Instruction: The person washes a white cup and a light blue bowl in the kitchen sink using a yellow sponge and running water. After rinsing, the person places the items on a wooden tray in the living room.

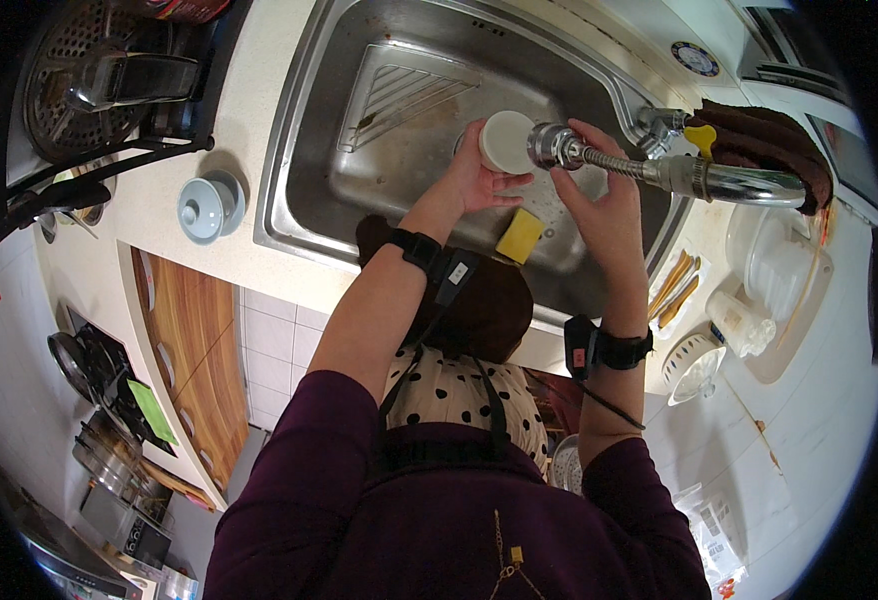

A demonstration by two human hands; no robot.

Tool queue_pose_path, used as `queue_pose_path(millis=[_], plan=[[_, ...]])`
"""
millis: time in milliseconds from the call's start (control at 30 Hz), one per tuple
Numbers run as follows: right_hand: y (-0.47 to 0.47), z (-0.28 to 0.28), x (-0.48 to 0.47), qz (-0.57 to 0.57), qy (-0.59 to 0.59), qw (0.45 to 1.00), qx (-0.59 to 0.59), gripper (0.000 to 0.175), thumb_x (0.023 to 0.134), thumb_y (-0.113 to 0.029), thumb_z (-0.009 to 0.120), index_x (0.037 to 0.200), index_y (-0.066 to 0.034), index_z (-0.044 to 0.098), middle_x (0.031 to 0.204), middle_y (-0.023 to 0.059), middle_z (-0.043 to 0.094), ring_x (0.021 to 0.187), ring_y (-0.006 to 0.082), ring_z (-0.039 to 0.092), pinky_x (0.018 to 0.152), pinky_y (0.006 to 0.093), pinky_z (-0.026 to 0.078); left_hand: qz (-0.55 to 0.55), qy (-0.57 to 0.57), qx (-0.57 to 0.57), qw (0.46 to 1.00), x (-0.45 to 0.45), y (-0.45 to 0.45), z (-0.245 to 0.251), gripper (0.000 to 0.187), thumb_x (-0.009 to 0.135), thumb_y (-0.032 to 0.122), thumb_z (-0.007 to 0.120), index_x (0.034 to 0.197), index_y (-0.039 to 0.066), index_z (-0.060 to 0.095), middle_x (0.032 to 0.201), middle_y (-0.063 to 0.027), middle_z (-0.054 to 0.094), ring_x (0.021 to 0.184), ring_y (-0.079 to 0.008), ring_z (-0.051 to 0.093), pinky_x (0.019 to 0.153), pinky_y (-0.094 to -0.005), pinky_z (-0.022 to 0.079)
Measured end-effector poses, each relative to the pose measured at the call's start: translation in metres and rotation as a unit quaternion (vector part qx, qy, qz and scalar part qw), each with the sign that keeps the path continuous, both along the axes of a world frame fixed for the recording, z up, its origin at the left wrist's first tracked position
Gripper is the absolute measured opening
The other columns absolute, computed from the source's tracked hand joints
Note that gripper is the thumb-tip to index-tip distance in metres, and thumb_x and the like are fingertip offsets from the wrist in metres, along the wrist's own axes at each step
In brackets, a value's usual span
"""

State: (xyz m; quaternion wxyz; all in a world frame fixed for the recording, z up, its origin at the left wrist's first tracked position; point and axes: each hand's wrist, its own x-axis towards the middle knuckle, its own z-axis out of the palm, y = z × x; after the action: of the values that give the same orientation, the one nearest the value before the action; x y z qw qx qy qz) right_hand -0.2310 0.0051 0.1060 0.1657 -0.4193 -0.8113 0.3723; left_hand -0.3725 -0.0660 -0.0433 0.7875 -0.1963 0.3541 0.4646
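Observation:
My left hand holds a small white cup over the stainless steel sink, its round face towards me. Right beside the cup is the chrome spray head of the faucet. My right hand has its thumb on one side of that head and its fingers on the other, while the flexible metal neck passes over the hand. Whether water runs is hard to make out. Below both hands, a yellow sponge lies at the sink's near side.
A wire rack lies in the sink's left part. On the left counter stands a pale blue lidded cup on a saucer. To the right are wooden-handled utensils, a patterned bowl and clear plastic containers. A brown cloth drapes over the faucet pipe.

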Motion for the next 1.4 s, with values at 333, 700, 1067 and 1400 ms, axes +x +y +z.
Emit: queue_pose_path(millis=[333, 700, 1067, 1400], plan=[[0.000, -0.011, 0.011, -0.031, 0.073, 0.991, -0.111, 0.046, 0.078, -0.013, 0.072, 0.121, -0.0038, 0.058, 0.115, 0.0121, 0.063, 0.107, 0.0227, 0.060, 0.094, 0.0358, 0.045, -0.011, 0.018, 0.010, 1.000, 0.001, -0.003, -0.001, 0.073, 0.082, 0.073, 0.037, 0.129, 0.020, 0.052, 0.120, -0.0101, 0.058, 0.109, -0.0308, 0.057, 0.101, -0.0567, 0.034], [-0.006, -0.212, 0.020, -0.186, 0.248, 0.747, -0.588, 0.043, 0.086, -0.013, 0.067, 0.126, -0.0084, 0.051, 0.118, 0.0068, 0.057, 0.103, 0.0195, 0.058, 0.081, 0.0325, 0.049, -0.062, 0.227, 0.022, 0.972, 0.011, -0.003, -0.013, 0.066, 0.089, 0.061, 0.049, 0.135, 0.013, 0.044, 0.122, -0.0121, 0.055, 0.101, -0.0239, 0.059, 0.084, -0.0404, 0.050], [-0.002, -0.170, 0.018, -0.037, 0.013, 0.999, -0.021, 0.056, 0.089, -0.008, 0.061, 0.141, -0.0098, 0.042, 0.115, 0.0073, 0.059, 0.097, 0.0140, 0.059, 0.085, 0.0271, 0.046, 0.021, 0.300, 0.121, 0.946, 0.023, 0.003, -0.020, 0.044, 0.090, 0.014, 0.055, 0.132, 0.007, 0.044, 0.123, -0.0097, 0.054, 0.105, -0.0218, 0.059, 0.080, -0.0347, 0.053], [-0.011, -0.123, 0.064, -0.224, 0.150, 0.910, -0.314, 0.029, 0.096, -0.019, 0.057, 0.119, -0.0015, 0.059, 0.103, 0.0073, 0.068, 0.092, 0.0155, 0.066, 0.078, 0.0274, 0.051, -0.006, 0.332, 0.092, 0.939, 0.035, 0.017, -0.018, 0.047, 0.083, -0.003, 0.055, 0.127, 0.000, 0.039, 0.116, -0.0153, 0.054, 0.093, -0.0270, 0.065, 0.066, -0.0351, 0.060]])
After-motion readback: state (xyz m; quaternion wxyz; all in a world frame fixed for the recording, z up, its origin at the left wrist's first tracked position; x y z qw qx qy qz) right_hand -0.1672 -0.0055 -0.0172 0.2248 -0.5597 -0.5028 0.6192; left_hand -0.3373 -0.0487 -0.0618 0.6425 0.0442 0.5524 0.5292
